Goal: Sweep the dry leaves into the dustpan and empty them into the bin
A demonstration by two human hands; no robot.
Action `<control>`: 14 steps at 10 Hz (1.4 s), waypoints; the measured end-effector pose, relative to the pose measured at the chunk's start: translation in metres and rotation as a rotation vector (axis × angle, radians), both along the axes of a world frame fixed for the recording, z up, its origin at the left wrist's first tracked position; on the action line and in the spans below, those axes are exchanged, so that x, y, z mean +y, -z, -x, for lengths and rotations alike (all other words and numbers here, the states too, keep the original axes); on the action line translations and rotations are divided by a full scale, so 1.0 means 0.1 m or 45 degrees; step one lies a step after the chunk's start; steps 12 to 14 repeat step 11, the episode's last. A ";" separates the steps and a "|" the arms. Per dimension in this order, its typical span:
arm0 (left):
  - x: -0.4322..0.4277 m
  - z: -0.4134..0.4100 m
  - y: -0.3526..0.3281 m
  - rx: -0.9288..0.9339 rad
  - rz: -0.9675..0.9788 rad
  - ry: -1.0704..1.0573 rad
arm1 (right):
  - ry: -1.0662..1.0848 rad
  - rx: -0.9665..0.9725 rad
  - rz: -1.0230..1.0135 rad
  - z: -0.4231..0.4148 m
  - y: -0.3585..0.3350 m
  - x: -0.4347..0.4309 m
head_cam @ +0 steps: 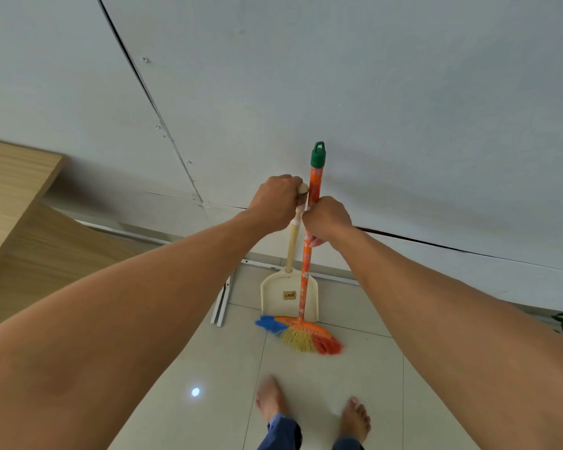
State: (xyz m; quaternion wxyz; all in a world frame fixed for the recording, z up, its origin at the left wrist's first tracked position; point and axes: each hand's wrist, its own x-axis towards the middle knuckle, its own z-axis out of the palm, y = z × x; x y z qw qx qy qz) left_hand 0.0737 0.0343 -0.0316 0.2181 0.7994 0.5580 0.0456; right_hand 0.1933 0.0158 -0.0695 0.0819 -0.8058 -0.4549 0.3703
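Tools in hand at the wall, sweeping apparently not begun.
Bare feet [268,401] lower centre; broom [307,254] bristles touch the floor just before the upright dustpan [290,295]; above, left hand [275,203] clenched round dustpan handle, right hand [327,219] grasping broom stick. No dry leaves or bin in view; every step likely remains.

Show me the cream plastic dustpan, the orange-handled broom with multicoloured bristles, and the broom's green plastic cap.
cream plastic dustpan [275,298]: head view, pan face left of label.
orange-handled broom [306,264]: head view, middle of handle.
green plastic cap [318,156]: head view, cap's body.
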 end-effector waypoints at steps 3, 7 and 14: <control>0.02 -0.09 0.13 -0.036 0.041 -0.023 | 0.002 -0.046 -0.010 -0.07 0.22 0.06; 0.02 -0.10 0.22 -0.095 0.033 -0.123 | 0.017 -0.090 -0.060 -0.05 0.21 0.07; -0.24 -0.13 0.25 -0.152 0.159 -0.267 | 0.179 0.053 -0.068 -0.09 0.12 -0.31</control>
